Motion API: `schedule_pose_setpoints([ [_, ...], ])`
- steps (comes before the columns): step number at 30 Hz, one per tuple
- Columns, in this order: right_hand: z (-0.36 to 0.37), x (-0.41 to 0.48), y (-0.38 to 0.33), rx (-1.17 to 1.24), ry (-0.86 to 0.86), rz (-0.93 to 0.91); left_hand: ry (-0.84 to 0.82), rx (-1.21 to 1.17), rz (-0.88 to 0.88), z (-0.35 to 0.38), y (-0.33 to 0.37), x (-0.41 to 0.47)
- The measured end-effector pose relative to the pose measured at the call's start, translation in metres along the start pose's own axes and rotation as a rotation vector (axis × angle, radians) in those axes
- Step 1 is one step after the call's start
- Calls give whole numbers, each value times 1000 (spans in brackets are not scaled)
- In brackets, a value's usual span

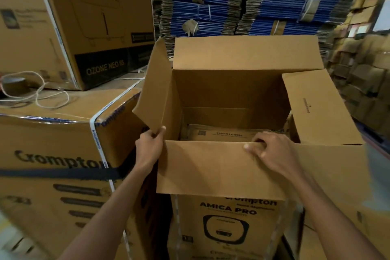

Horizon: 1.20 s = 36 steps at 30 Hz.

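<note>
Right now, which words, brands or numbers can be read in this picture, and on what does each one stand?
"OZONE NEO 65": black band of the upper left box.
"Crompton": side of the big left box, also on its strap.
"AMICA PRO": front of the open box; "Crompton" above it, half hidden.
Upside-down number on the inner carton and small print on the right flap: too blurred.

- We see tall piles of flat blue cardboard (253,2) at the top middle.
- We see big brown boxes (52,139) stacked on the left, with a white cord (40,91) on one.
- We see small boxes (363,82) piled on the right.
</note>
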State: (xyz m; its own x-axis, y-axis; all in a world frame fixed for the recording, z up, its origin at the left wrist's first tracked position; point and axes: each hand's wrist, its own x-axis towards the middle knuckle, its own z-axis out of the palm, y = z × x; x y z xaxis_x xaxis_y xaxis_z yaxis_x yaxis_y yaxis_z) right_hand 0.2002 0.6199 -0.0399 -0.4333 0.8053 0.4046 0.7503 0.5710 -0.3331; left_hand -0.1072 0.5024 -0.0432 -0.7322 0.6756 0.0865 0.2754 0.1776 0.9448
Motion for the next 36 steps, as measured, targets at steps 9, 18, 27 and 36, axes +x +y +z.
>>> schedule_pose_setpoints([
  [9, -58, 30, 30, -658, -279, 201, 9, 318, 108, 23, -13, 17],
  [18, -120, 34, 14, -1009, -16, 236, -26, 289, 174, 19, -3, 21],
  [27, -139, 20, 87, -1037, -61, 668, -25, 268, 136, 27, -6, 27],
  [36, -85, -1, 141, -428, -14, 726, -62, 210, 122, 26, 2, 16],
])
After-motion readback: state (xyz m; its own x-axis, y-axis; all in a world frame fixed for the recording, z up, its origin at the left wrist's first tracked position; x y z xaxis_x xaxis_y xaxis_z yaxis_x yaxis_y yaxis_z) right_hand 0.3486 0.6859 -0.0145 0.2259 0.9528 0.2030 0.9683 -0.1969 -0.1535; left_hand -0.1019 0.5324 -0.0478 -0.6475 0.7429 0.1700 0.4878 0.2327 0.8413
